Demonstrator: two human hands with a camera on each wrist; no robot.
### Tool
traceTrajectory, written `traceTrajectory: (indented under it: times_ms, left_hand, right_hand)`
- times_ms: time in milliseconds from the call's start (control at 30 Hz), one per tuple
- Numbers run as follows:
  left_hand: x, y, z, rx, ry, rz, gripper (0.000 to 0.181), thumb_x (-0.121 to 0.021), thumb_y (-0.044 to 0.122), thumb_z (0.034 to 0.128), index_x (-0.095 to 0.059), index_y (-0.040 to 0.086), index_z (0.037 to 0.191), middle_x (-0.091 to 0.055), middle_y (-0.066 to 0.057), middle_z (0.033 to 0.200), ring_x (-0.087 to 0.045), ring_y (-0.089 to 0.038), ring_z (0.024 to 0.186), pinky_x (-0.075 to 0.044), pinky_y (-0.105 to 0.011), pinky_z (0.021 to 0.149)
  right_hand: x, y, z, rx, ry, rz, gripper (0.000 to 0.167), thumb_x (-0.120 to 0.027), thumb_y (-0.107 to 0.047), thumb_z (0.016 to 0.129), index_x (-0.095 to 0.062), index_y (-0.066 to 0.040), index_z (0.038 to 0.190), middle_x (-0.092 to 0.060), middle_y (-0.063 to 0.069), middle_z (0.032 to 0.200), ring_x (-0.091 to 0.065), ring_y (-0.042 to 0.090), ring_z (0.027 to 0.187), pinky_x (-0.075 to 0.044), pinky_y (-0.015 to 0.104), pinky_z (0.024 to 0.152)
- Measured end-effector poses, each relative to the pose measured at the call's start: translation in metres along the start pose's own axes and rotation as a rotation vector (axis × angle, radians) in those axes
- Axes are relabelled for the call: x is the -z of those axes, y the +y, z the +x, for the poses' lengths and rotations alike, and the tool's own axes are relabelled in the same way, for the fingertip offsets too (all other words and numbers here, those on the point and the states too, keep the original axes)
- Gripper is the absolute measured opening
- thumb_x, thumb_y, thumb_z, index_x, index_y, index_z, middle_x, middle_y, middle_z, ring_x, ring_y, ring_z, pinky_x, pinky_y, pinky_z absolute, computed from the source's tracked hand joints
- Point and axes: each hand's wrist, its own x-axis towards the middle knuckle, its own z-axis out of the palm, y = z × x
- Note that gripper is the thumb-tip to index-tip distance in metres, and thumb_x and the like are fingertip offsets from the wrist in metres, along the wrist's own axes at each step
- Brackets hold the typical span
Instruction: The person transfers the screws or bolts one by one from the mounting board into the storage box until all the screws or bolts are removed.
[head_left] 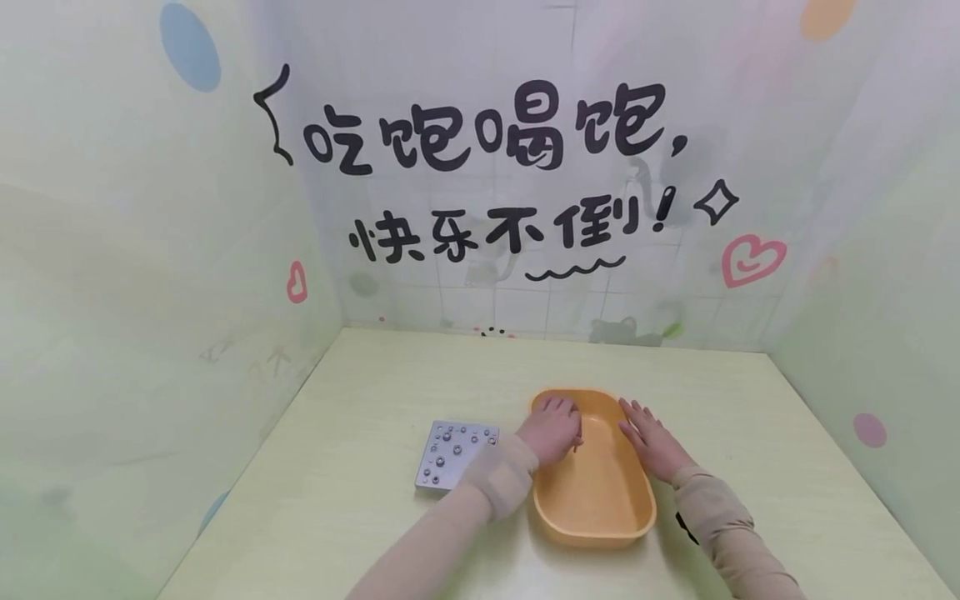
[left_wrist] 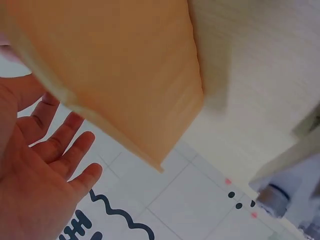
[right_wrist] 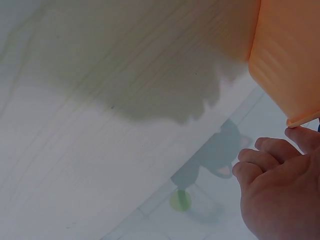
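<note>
An orange plastic bin (head_left: 596, 492) stands on the table, and its side fills much of the left wrist view (left_wrist: 115, 65). My left hand (head_left: 551, 429) lies over the bin's upper left rim; in the left wrist view the fingers of this hand (left_wrist: 45, 165) are spread and slightly bent beside the rim. Along the right rim rests my right hand (head_left: 656, 442), fingers extended. Seen from the right wrist, one fingertip of that hand (right_wrist: 280, 185) touches the rim of the bin (right_wrist: 290, 55). A small reddish shape beside my left fingers is too unclear to identify.
Left of the bin, close to my left forearm, lies a grey metal plate (head_left: 457, 454) with several bolts or nuts on it. Printed walls enclose the pale table (head_left: 375, 392) at the back and both sides. A small black item shows under my right sleeve.
</note>
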Motion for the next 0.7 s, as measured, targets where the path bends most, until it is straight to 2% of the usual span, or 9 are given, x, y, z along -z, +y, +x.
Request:
traceTrajectory:
  times_ms: [300,467,700]
  left_hand:
    - [-0.001,0.005,0.006,-0.016,-0.026,-0.03,0.016,-0.06,0.038,0.0972,-0.067,0.023,0.093,-0.06,0.0,0.129,-0.051,-0.019,0.127,-0.038,-0.037,0.115]
    - [0.003,0.007,0.011,-0.032,-0.037,-0.026,0.015,-0.063,0.036,0.0961,-0.068,0.023,0.094,-0.059,0.001,0.128,-0.052,-0.019,0.126,-0.038,-0.035,0.114]
    - [-0.001,0.008,0.016,-0.044,-0.056,-0.002,0.015,-0.064,0.039,0.0946,-0.07,0.025,0.094,-0.058,0.003,0.128,-0.051,-0.017,0.125,-0.039,-0.033,0.113]
  right_hand:
    - [0.001,0.001,0.0,0.0,0.005,-0.003,0.051,-0.039,-0.019,0.107,-0.03,0.008,0.149,-0.023,0.038,0.152,-0.017,0.058,0.141,-0.014,0.067,0.117]
    - [0.0,0.001,0.0,-0.019,-0.011,-0.004,0.052,-0.038,-0.021,0.108,-0.028,0.006,0.15,-0.021,0.036,0.153,-0.015,0.056,0.142,-0.013,0.066,0.118]
    - [0.0,0.0,0.001,-0.022,-0.013,-0.003,0.052,-0.038,-0.022,0.108,-0.027,0.005,0.151,-0.021,0.036,0.154,-0.014,0.057,0.143,-0.012,0.066,0.118]
